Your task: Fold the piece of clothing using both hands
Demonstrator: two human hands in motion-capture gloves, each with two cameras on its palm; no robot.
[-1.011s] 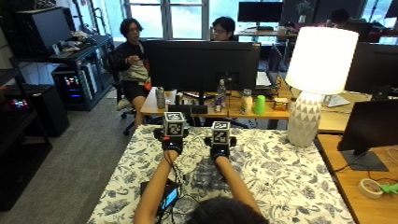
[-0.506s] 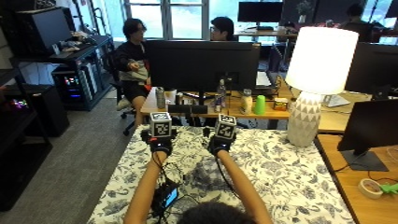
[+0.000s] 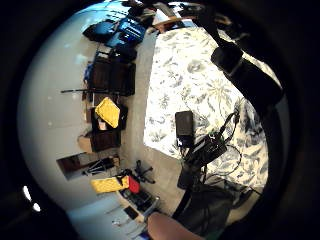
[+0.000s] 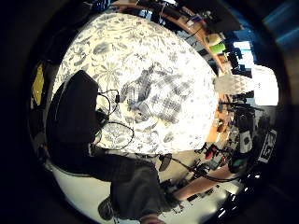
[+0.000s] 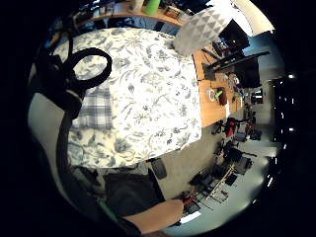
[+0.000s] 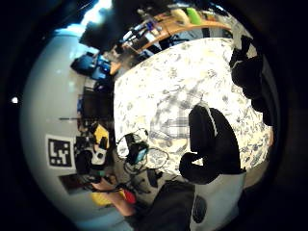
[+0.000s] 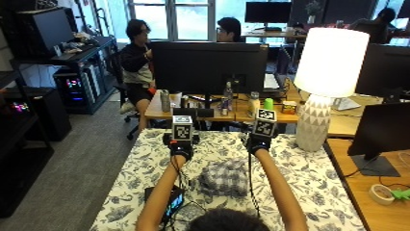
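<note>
A crumpled plaid garment [image 7: 224, 177] lies on the floral tablecloth [image 7: 307, 178], between my forearms. Both gloved hands hover above the table's far half, beyond the garment, and touch nothing. My left hand [image 7: 182, 148] is past the garment's left side and my right hand [image 7: 258, 143] past its right side. The palm views look down on the garment [image 4: 156, 95] [image 6: 175, 120] [image 5: 96, 113] from well above. The right thumb [image 6: 211, 144] and left thumb [image 4: 74, 112] show with nothing held.
A phone [image 7: 172, 199] with cables lies near the table's front left. A white lamp [image 7: 326, 72] stands at the far right corner. A desk with a dark monitor [image 7: 208, 60], bottles and cups runs behind the table. A tape roll [image 7: 382, 192] sits on the right-hand desk.
My hands have spread apart: the right hand has moved to the right. The plaid garment now shows between my forearms.
</note>
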